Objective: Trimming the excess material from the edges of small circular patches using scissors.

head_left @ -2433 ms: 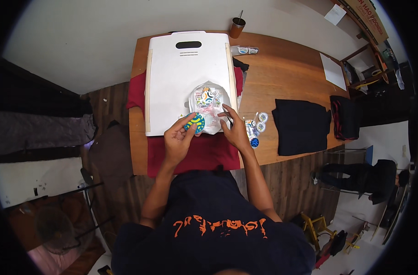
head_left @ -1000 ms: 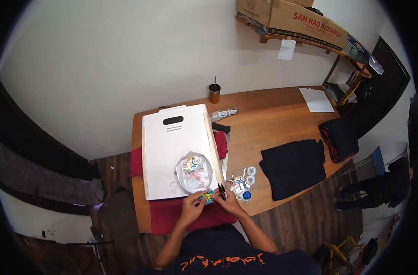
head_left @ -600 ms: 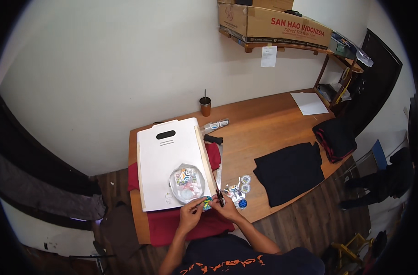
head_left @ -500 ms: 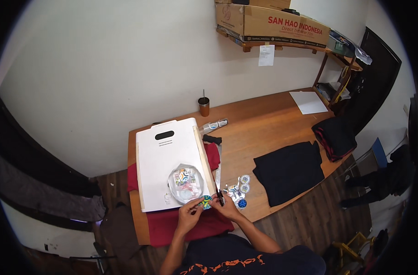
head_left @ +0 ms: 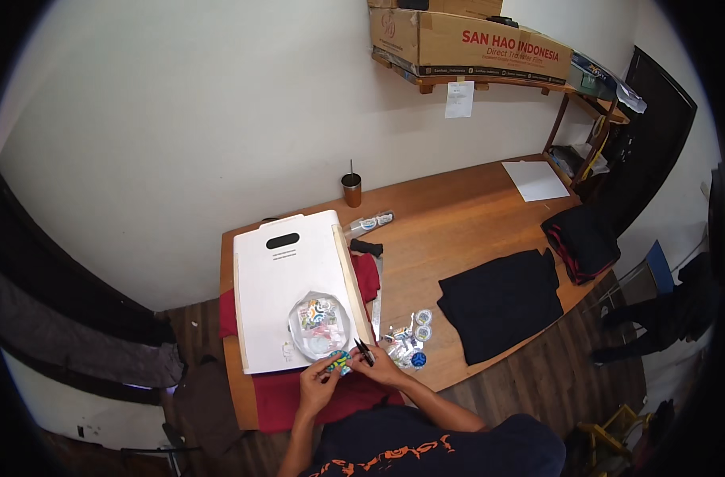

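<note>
Left hand (head_left: 318,387) pinched on a small colourful sticker (head_left: 339,362), fingers closed round its lower edge. Right hand (head_left: 384,368) closed on a small black tool (head_left: 364,350) — too small to tell the kind; its tip sits just right of the sticker, almost touching. Both hands meet over the red cloth (head_left: 299,393) at the near edge of the wooden table (head_left: 458,230).

Just ahead of my grip: clear plastic sheet of printed stickers (head_left: 318,326), lying on a white board (head_left: 291,286). Board covers most of the red cloth.

Right of my right hand, close by: cluster of small round stickers and scraps (head_left: 410,338). Further right: black folded garment (head_left: 501,302). Far ahead, well apart from my hands: brown cup (head_left: 351,190) near the wall.
</note>
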{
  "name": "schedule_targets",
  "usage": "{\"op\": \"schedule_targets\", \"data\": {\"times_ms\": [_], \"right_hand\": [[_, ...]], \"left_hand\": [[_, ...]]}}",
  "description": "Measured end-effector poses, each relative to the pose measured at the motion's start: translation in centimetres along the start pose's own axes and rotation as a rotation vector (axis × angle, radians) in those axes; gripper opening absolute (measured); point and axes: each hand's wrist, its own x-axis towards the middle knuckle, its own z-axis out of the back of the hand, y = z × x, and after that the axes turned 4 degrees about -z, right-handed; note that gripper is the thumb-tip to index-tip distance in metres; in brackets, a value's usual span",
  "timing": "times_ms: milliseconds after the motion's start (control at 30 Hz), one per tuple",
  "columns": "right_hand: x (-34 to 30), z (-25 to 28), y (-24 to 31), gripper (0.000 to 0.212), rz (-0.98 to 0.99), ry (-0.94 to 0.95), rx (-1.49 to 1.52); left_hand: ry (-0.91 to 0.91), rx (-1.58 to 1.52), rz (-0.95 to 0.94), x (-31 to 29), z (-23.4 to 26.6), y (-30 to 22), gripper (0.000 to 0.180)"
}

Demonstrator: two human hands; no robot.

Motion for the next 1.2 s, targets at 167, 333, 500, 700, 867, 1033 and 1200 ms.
{"op": "schedule_targets", "data": {"times_ms": [167, 333, 500, 700, 867, 1033, 1200], "right_hand": [[1.0, 0.7, 2.2, 0.023, 0.001, 0.057, 0.054], [1.8, 1.0, 2.2, 0.025, -0.009, 0.081, 0.068], [2.0, 1.6, -0.6, 0.028, -0.048, 0.110, -0.048], [0.5, 1.2, 1.0, 0.028, -0.023, 0.073, 0.074], [-0.2, 2.9, 0.7, 0.034, -0.019, -0.034, -0.008], [-0.8, 3.9, 3.7, 0.043, -0.147, -0.022, 0.263], [-1.5, 3.5, 2.2, 0.026, -0.130, -0.054, 0.143]], "left_hand": [[-0.042, 0.039, -0.055, 0.9, 0.9, 0.1, 0.031], [-0.026, -0.020, -0.011, 1.2, 0.9, 0.3, 0.033], [0.002, -0.028, 0.007, 1.4, 0.1, 0.3, 0.034], [-0.062, -0.006, -0.035, 1.4, -0.7, -0.2, 0.034], [-0.167, -0.011, -0.098, 1.0, -1.3, -0.6, 0.034], [-0.174, -0.104, -0.125, 0.6, -1.5, -1.6, 0.037], [-0.220, -0.180, -0.140, 1.2, -1.9, -3.6, 0.038]]}}
